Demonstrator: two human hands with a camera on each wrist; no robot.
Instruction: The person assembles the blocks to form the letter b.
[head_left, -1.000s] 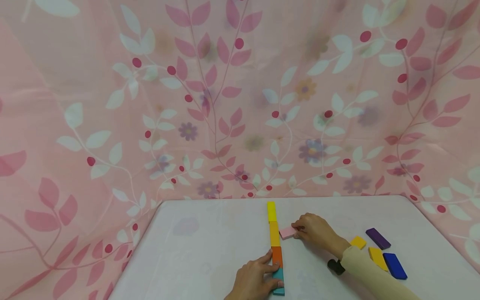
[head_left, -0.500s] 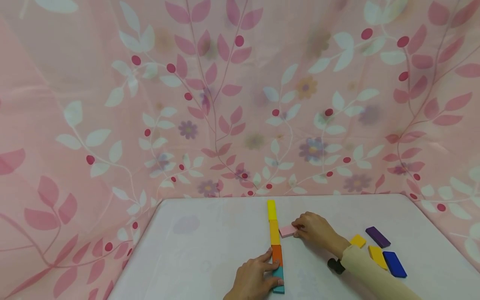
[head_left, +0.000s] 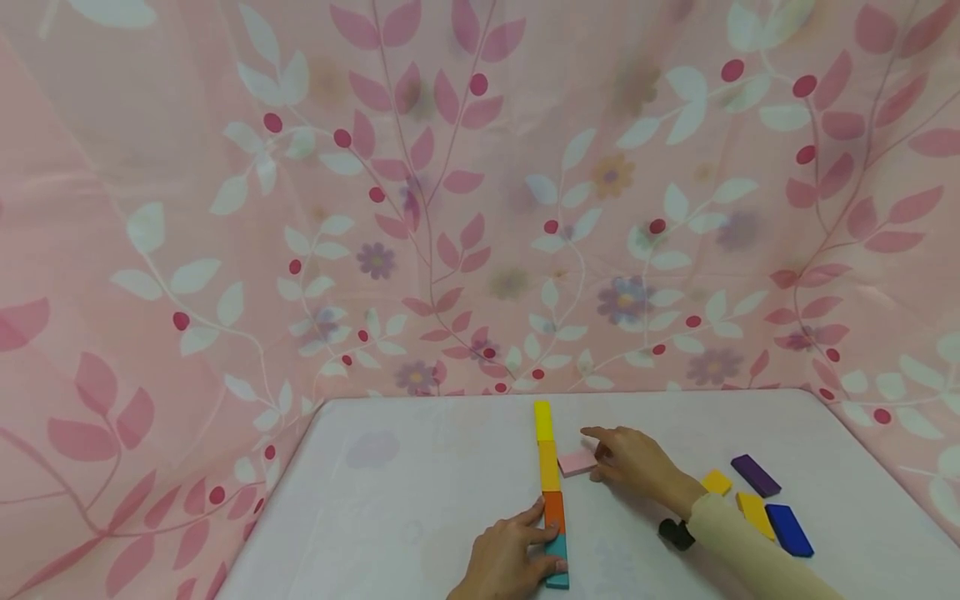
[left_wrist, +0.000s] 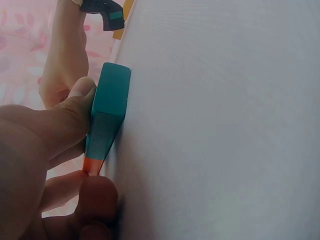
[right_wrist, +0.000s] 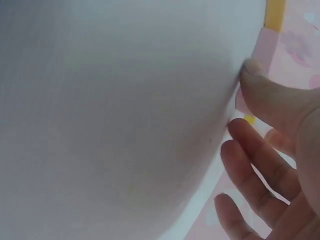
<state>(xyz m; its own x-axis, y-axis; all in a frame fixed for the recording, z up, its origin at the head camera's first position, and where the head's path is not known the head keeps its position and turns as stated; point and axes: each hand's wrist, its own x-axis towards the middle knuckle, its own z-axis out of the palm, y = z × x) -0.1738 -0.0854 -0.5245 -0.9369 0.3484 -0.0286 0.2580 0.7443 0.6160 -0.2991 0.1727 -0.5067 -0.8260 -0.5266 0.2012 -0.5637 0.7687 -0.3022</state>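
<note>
In the head view a row of flat blocks runs toward me: yellow (head_left: 543, 422), amber (head_left: 550, 467), orange (head_left: 552, 507) and teal (head_left: 557, 550). My left hand (head_left: 501, 554) rests on the near end, thumb on top of the teal block and fingertips at the orange one. The left wrist view shows a fingertip beside the orange block. A pink block (head_left: 576, 462) lies crosswise, its left end at the amber block's right side. By its right end is my right hand (head_left: 633, 465), index finger stretched out above the table. In the right wrist view its thumb overlaps the pink block.
Right of the right forearm lie a purple block (head_left: 756, 475), a blue block (head_left: 790, 531), a yellow block (head_left: 755, 517) and a smaller yellow piece (head_left: 717, 482). A black wrist camera (head_left: 677, 533) hangs under the right wrist. A flowered pink curtain (head_left: 465, 250) stands behind the table (head_left: 405, 500).
My right hand has let go of the pink block, and its index finger has lifted and straightened. The pink block and the left hand have stayed where they were.
</note>
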